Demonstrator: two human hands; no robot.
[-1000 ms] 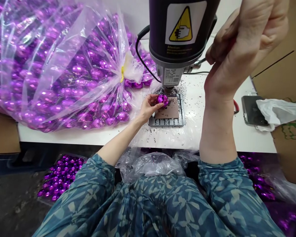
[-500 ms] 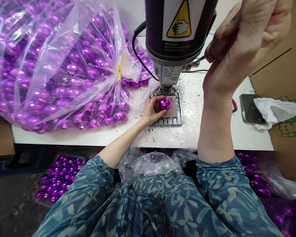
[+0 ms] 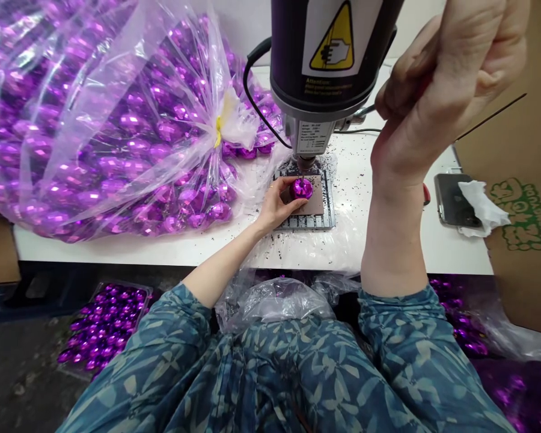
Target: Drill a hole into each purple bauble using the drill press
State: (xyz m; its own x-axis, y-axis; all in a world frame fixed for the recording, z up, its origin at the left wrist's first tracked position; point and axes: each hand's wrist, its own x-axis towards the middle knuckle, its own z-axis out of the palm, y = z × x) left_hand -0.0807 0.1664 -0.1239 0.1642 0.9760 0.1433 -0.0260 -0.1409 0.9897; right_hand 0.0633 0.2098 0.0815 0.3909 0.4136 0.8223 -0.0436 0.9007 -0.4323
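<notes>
A shiny purple faceted ball [image 3: 302, 189] sits on a brown board [image 3: 314, 205], directly below the bit of a bench drill press [image 3: 327, 60]. My left hand [image 3: 276, 204] pinches the ball from its left side, thumb in front and fingers behind. Under the board lies a slotted metal base plate [image 3: 318, 223] sprinkled with dark shavings. At the upper right, my right hand [image 3: 451, 78] is closed round the drill press lever [image 3: 365, 111]; a bit of red shows inside the grip, and most of the handle is hidden by the fingers.
A large clear bag of purple balls [image 3: 117, 132], tied with yellow, fills the table's left side. A phone [image 3: 455, 201] with a crumpled tissue [image 3: 484, 207] lies at right, beside a cardboard box [image 3: 534, 270]. A tray of purple balls [image 3: 108, 325] stands below the table, left.
The view has shifted slightly. My left hand still holds the ball under the bit and my right hand stays on the lever; neither has clearly moved.
</notes>
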